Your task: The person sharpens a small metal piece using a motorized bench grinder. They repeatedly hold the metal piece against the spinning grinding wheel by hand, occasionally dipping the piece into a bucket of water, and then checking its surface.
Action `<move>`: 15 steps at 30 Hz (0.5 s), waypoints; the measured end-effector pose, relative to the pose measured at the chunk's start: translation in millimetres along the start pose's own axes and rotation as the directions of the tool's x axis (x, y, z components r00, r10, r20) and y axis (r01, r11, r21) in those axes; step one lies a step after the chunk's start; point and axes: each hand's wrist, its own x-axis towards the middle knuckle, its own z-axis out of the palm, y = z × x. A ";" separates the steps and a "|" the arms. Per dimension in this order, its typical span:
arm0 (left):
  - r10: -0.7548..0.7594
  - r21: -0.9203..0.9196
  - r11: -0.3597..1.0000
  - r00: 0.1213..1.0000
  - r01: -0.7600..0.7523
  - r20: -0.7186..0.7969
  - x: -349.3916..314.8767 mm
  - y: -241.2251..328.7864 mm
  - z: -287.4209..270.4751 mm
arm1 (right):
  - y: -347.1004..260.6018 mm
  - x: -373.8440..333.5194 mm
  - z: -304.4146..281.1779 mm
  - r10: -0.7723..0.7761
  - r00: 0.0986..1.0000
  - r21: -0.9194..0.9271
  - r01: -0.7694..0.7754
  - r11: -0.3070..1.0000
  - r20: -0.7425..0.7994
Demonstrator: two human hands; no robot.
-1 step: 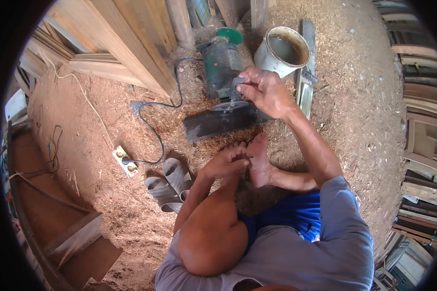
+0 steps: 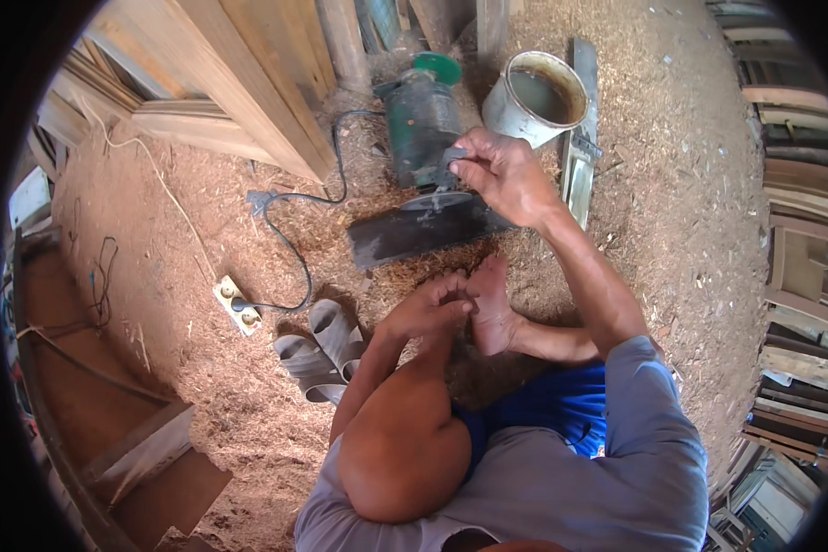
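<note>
R hand (image 2: 506, 175) pinches a small grey part at the green power tool (image 2: 423, 124), far centre on its dark base plate (image 2: 423, 230). L hand (image 2: 430, 308) curled on bare foot (image 2: 490, 308), holds nothing. Tool looks plugged into socket strip (image 2: 237, 306): risk it starts w/ fingers close

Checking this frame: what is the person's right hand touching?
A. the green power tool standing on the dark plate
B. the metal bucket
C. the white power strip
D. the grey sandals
A: the right hand grips a part at the side of the green power tool, which stands on the dark plate; the metal bucket sits apart behind it.
</note>
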 end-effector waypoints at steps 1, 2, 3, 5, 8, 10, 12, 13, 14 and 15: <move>0.008 -0.029 1.000 0.997 -0.011 -0.082 1.6 -1.7 -0.1 | 3.9 -4.3 3.6 0.011 0.999 0.028 -0.009 1.000 -0.050; 0.015 -0.058 0.998 0.986 -0.024 -0.165 3.8 -3.7 -0.3 | 8.6 -10.4 5.4 0.023 0.995 0.057 -0.017 0.998 -0.099; 0.010 -0.089 0.995 0.967 -0.033 -0.254 2.6 -6.3 -1.4 | 10.9 -17.6 9.3 0.041 0.989 0.096 -0.028 0.995 -0.142; 0.088 -0.082 0.988 0.910 -0.132 -0.405 3.1 -6.7 -7.8 | 11.0 -32.9 18.5 0.183 0.971 0.225 -0.145 0.964 -0.157; 0.185 -0.026 0.972 0.833 -0.233 -0.522 7.3 -7.5 -14.5 | 40.0 -64.4 44.9 0.419 0.894 0.566 -0.267 0.779 -0.155; 0.193 -0.034 0.965 0.793 -0.260 -0.578 10.1 -3.8 -15.7 | 58.4 -82.8 64.1 0.501 0.855 0.718 -0.265 0.643 -0.133; 0.146 -0.086 0.964 0.774 -0.250 -0.616 11.4 -14.1 -22.7 | 72.3 -95.0 81.7 0.568 0.817 0.815 -0.261 0.517 -0.099; 0.123 -0.110 0.963 0.764 -0.246 -0.634 11.4 -17.9 -25.7 | 77.1 -98.2 87.5 0.597 0.799 0.833 -0.278 0.478 -0.076; 0.107 -0.143 0.956 0.759 -0.256 -0.643 11.2 -22.0 -28.1 | 82.1 -101.0 92.9 0.624 0.779 0.850 -0.294 0.438 -0.052; 0.091 -0.177 0.946 0.745 -0.272 -0.661 13.3 -23.6 -28.2 | 86.7 -102.5 96.2 0.651 0.759 0.863 -0.309 0.401 -0.030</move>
